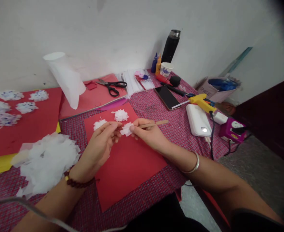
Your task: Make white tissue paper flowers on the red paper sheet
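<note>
My left hand (102,141) and my right hand (147,132) meet over a red paper sheet (129,167). Between their fingertips sits a small folded piece of white tissue (126,129). My right hand also grips a thin wooden stick (156,123) that points to the right. My left hand's fingers are pinched on the tissue's left edge. Two white tissue flowers (121,115) (99,124) lie on the red sheet just beyond my hands.
A heap of white tissue (46,162) lies at the left. Several tissue flowers (7,109) rest on red paper at far left. Scissors (113,86), a phone (166,97), a yellow glue gun (201,101), a power bank (198,120), a black flask (171,46) and paint bottles stand behind.
</note>
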Motion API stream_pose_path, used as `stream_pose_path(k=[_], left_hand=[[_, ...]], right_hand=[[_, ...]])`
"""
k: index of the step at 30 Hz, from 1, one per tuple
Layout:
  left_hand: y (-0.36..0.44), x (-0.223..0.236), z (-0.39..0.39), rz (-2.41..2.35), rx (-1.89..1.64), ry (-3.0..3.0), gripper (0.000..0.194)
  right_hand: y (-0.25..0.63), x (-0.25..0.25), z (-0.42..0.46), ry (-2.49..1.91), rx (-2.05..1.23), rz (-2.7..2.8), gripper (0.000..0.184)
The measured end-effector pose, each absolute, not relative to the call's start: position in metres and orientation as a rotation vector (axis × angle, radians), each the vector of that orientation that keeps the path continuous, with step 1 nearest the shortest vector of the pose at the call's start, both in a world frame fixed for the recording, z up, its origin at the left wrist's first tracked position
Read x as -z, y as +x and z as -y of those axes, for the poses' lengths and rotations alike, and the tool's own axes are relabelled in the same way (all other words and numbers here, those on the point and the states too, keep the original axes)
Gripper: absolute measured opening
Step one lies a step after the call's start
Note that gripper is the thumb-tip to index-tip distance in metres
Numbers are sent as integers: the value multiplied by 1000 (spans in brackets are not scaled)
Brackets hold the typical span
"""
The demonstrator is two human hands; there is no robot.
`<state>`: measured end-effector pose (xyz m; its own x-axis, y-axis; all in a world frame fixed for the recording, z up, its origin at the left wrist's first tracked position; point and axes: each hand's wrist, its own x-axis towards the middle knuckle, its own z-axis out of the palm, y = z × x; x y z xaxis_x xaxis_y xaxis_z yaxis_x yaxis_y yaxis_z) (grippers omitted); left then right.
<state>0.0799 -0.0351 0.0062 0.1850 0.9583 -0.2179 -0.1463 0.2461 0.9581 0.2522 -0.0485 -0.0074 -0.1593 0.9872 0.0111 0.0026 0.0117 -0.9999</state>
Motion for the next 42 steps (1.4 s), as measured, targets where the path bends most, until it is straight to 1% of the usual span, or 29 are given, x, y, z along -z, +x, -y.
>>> stream_pose_path(k=[3, 8, 11, 13, 16, 18, 24, 34, 38, 39, 42], left_hand=[[82, -6, 40, -1101, -1070, 1037, 20], [90, -7, 49, -1132, -974, 1178, 15], [92, -6, 49, -1138, -1038, 1156, 12], [92, -6, 46, -1129, -1087, 1040, 14], [90, -4, 41, -1112, -1119, 851, 21], [89, -2, 38, -1114, -1119, 806, 22], [87, 5, 36, -1088, -1102, 863, 18], [87, 4, 40, -1025, -1108, 934, 9], [86, 0, 39, -985, -1088, 830, 5], [85, -2, 37, -960, -1076, 775, 6], [80, -7, 31, -884, -1010, 606, 23]], right_hand=[[254, 5, 49, -1126, -1287, 1338, 23], [252, 2, 49, -1119, -1255, 1370, 24], [254, 1, 49, -1116, -1255, 1400, 18], [258, 0, 48, -1099, -1240, 1359, 15], [268, -1, 49, -1023, -1158, 1261, 16], [272, -2, 51, -964, -1136, 1293, 15], [268, -5, 57, -1033, -1162, 1543, 15], [263, -1, 53, -1020, -1162, 1614, 16], [263, 0, 53, -1056, -1165, 1564, 16], [263, 0, 53, -1058, -1173, 1546, 15], [264, 1, 52, -1023, -1243, 1456, 15]])
